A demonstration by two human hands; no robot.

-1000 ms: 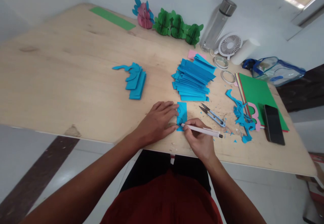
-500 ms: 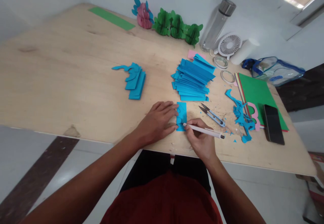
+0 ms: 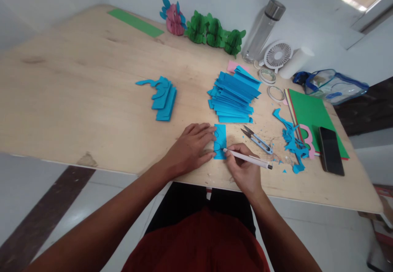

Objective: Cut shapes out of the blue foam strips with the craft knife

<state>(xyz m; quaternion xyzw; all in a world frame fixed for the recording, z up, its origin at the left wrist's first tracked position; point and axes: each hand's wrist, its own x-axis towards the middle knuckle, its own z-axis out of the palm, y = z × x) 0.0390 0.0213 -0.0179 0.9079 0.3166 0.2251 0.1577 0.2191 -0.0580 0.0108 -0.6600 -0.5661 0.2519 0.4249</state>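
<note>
A small blue paper piece [image 3: 220, 134] lies flat near the table's front edge, with dark curved lines drawn along its left side. My left hand [image 3: 194, 145] rests flat with fingers stretched, its fingertips touching the paper's left edge. In my right hand [image 3: 244, 169] is a pale pen [image 3: 248, 158], gripped close to its tip. The tip is at the paper's right edge, beside the end of a curved line. Thread snips [image 3: 257, 140] with a light blue handle lie just right of the paper.
Behind the paper is a fanned pile of folded blue strips [image 3: 235, 98]. Cut blue pieces [image 3: 164, 100] lie to the left. Blue scraps [image 3: 294, 141], a pink cutout [image 3: 307, 141] and a phone [image 3: 331, 151] are at right. A bottle [image 3: 264, 30] and fan [image 3: 278, 55] stand behind.
The pen tip has shifted very slightly to the right, toward the paper's right edge. My left hand stays in place on the paper.
</note>
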